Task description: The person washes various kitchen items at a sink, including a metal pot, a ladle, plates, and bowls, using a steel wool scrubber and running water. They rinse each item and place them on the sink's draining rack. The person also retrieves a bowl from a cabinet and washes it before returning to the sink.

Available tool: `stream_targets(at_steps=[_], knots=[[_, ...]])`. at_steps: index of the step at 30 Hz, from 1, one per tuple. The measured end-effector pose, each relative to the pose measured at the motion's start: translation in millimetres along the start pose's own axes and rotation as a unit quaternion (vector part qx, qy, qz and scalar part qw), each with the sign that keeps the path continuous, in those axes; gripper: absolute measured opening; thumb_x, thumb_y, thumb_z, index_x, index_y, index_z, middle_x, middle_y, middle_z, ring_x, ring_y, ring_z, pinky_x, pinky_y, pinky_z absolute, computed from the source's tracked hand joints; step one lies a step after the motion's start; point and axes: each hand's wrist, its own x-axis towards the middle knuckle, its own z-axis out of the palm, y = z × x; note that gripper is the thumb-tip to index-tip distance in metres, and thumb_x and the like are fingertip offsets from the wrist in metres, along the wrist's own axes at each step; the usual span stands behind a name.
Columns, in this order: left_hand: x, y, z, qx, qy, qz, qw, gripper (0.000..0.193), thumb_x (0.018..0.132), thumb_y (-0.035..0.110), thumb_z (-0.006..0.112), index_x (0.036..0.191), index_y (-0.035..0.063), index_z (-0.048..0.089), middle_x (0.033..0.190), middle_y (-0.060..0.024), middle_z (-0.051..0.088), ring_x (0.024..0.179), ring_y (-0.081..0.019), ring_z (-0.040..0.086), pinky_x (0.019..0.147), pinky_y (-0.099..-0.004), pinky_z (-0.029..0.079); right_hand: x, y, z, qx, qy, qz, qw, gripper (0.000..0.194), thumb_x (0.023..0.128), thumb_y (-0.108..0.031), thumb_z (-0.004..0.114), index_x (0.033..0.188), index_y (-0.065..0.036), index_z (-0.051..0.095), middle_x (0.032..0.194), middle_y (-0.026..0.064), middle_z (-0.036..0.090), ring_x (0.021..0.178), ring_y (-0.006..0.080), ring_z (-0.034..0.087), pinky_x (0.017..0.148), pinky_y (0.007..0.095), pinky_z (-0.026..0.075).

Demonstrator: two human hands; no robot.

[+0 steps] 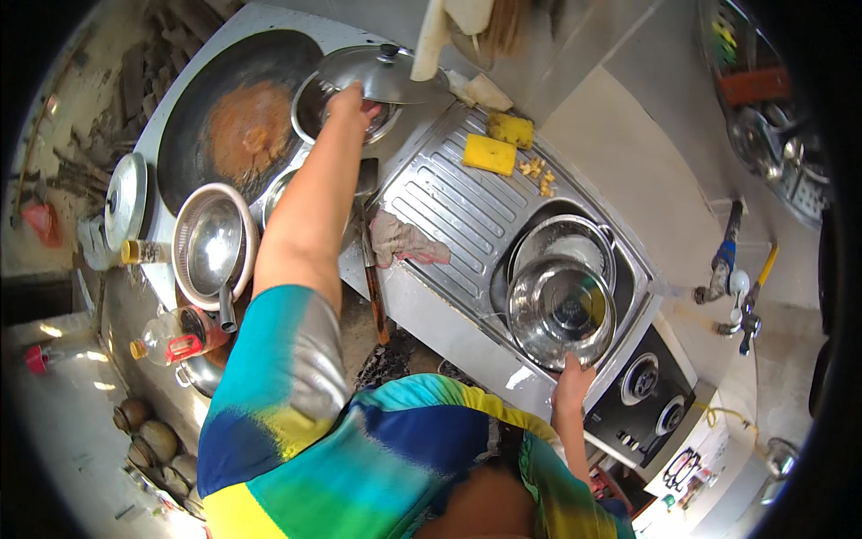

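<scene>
My left hand [353, 108] reaches into or over a steel bowl [306, 111] beside the wok; a domed lid with a black knob [377, 67] partly covers that bowl. Whether the fingers hold anything is hidden. My right hand [574, 387] grips the rim of a shiny steel bowl [559, 316], tilted over the sink. Behind it, another steel basin [569, 232] sits in the sink [623, 269]. A large black wok [182, 135] has brownish liquid at its bottom.
The ridged drainboard [451, 195] bears yellow sponges [489, 154], ginger-like pieces [539, 172] and a crumpled cloth [404, 239]. A long-handled spatula [370, 269] crosses the counter edge. Left stand a colander with a steel ladle [215, 246] and a bottle [165, 340]. A gas stove [640, 397] lies right.
</scene>
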Motion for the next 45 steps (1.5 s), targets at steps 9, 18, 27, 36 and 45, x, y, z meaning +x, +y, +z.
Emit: stream_targets(at_steps=[9, 18, 27, 36, 45], knots=[[-10, -4, 15, -0.217, -0.013, 0.031, 0.976, 0.034, 0.096, 0.005, 0.060, 0.129, 0.0016, 0.051, 0.121, -0.0159, 0.060, 0.101, -0.0324, 0.064, 0.078, -0.0534, 0.058, -29, -23, -8, -0.024, 0.053, 0.085, 0.995, 0.038, 0.087, -0.010, 0.061, 0.118, 0.010, 0.050, 0.113, 0.0192, 0.062, 0.086, 0.0280, 0.068, 0.059, 0.0394, 0.060], [-156, 16, -154, -0.379, -0.104, 0.096, 0.915, 0.036, 0.100, 0.004, 0.056, 0.135, 0.0015, 0.048, 0.132, -0.0154, 0.057, 0.121, -0.0290, 0.058, 0.108, -0.0488, 0.047, -28, -30, 16, 0.016, 0.053, 0.061, 0.997, 0.034, 0.085, -0.010, 0.062, 0.110, 0.012, 0.053, 0.107, 0.0189, 0.063, 0.088, 0.0270, 0.066, 0.062, 0.0408, 0.059], [-246, 3, -329, -0.338, -0.034, 0.159, 0.927, 0.038, 0.096, 0.006, 0.063, 0.133, 0.0050, 0.053, 0.127, -0.0090, 0.064, 0.118, -0.0235, 0.061, 0.107, -0.0417, 0.049, -31, -46, 38, 0.030, -0.044, 0.036, 0.998, 0.034, 0.085, -0.006, 0.060, 0.113, 0.013, 0.056, 0.107, 0.0167, 0.066, 0.087, 0.0242, 0.066, 0.074, 0.0358, 0.055], [-278, -11, -323, -0.346, -0.027, 0.155, 0.925, 0.043, 0.094, 0.010, 0.068, 0.134, 0.0092, 0.052, 0.131, -0.0057, 0.061, 0.121, -0.0233, 0.058, 0.108, -0.0439, 0.045, -22, -29, 32, 0.003, -0.070, -0.030, 0.997, 0.024, 0.082, -0.008, 0.062, 0.094, 0.013, 0.060, 0.091, 0.0109, 0.065, 0.079, 0.0182, 0.057, 0.072, 0.0329, 0.046], [-287, -37, -284, -0.275, -0.116, 0.112, 0.948, 0.035, 0.097, 0.010, 0.063, 0.131, 0.0075, 0.055, 0.128, -0.0053, 0.064, 0.118, -0.0186, 0.061, 0.106, -0.0362, 0.048, -29, -28, 1, -0.004, -0.044, 0.082, 0.996, 0.029, 0.086, -0.011, 0.062, 0.105, 0.007, 0.053, 0.095, 0.0136, 0.061, 0.078, 0.0216, 0.065, 0.056, 0.0356, 0.057]])
